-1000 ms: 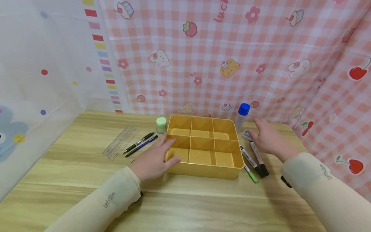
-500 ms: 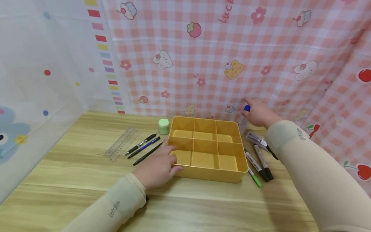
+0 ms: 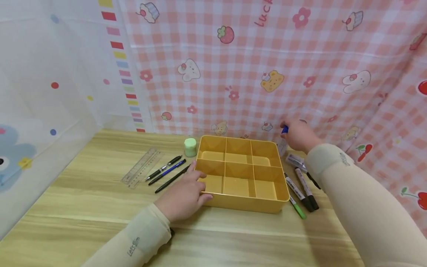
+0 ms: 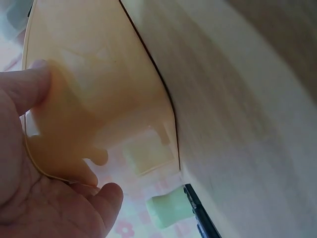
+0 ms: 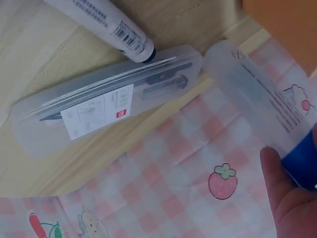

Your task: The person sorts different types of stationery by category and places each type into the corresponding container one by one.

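Note:
My left hand point(image 3: 183, 196) grips the near left corner of a yellow six-compartment organizer box point(image 3: 247, 204), fingers over its rim and thumb on the outer wall. That box sits upright on the wooden table. Behind its right side, my right hand point(image 3: 300, 135) holds a clear bottle by its blue cap point(image 3: 284, 129). Printed text shows on the bottle point(image 5: 257, 94) in the right wrist view, and most of the cap is covered by the fingers. A clear plastic case point(image 5: 109, 99) with a compass-like tool inside lies beside the bottle.
Two markers point(image 3: 307, 187) and a green-capped pen point(image 3: 298, 208) lie right of the box. To its left are several pens point(image 3: 166, 172), a clear ruler point(image 3: 141, 168) and a small light green jar point(image 3: 190, 147). A pink checked cloth point(image 3: 217, 74) hangs at the table's back edge.
My right hand has moved from the plastic case back and left to the bottle, and its fingers have closed round the blue cap. My left hand stays at the box corner.

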{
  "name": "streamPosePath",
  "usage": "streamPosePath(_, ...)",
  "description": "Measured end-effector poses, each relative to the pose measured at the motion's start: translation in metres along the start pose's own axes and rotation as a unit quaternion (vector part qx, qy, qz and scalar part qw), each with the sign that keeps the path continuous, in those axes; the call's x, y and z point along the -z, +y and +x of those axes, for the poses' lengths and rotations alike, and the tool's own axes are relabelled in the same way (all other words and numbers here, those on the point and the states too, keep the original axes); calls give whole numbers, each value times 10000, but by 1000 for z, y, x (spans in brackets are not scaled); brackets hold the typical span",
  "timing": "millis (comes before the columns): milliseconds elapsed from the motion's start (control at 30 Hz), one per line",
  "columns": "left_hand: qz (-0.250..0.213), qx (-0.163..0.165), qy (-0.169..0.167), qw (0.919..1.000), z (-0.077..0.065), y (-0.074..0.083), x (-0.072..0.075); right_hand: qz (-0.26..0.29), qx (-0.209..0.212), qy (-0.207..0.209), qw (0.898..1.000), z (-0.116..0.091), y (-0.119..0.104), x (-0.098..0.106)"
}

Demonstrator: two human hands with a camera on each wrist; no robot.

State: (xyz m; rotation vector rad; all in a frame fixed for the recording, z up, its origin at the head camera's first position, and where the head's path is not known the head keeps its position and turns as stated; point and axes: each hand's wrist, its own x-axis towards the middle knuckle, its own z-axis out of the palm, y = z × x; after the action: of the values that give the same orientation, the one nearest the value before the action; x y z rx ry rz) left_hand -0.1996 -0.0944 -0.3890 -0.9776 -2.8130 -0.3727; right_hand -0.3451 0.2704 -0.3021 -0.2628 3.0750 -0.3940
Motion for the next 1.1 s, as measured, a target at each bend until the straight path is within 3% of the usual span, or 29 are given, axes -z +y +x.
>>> streamPosePath(167, 21, 23, 115, 9999, -1, 0, 0, 371, 43, 383, 9986, -10, -5, 11)
streamPosePath(333, 39, 48, 174, 9998, -3, 1, 1, 367, 85, 729, 9966, -25, -17, 25)
streamPosePath(667, 91, 49, 141, 9998, -2, 1, 0, 334, 963, 1166, 9879, -56, -49, 39)
streamPosePath(867, 146, 58, 106, 9998, -3, 2, 2, 109, 1271, 895, 9878, -61, -66, 26)
streamPosePath(1100, 108, 111, 50, 9999, -2, 4, 2, -203, 1515, 427, 9873, -51, -66, -3)
